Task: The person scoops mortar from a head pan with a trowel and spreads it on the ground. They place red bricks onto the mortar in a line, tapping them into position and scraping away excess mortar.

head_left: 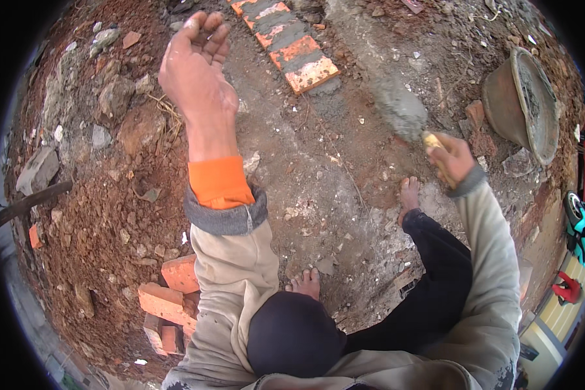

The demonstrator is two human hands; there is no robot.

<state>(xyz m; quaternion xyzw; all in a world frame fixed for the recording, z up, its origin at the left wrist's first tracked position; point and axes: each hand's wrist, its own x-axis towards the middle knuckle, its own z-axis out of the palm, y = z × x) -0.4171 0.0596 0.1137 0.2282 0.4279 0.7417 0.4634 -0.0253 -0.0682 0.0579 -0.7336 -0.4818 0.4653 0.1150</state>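
In my right hand [454, 158] is a trowel [401, 112], gripped by its pale handle. Its grey blade, smeared by motion, points up and left over the soil; how much mortar it carries I cannot make out. My left hand [198, 75] is raised palm-side up at the upper left, fingers loosely bent and apart, with nothing in it. Ahead, between the hands, a row of orange bricks [312, 75] runs away along the ground, with grey mortar [299, 60] between and around them. A bucket [506, 104] with wet grey mortar inside stands tilted right of the trowel.
A small pile of bricks [166, 302] lies by my left elbow. Loose red soil, stones and a dark bar [36, 203] spread along the left. My bare feet [408, 195] stand on the dirt between. At the far right are a teal motorbike [580, 231] and a person in red [567, 288].
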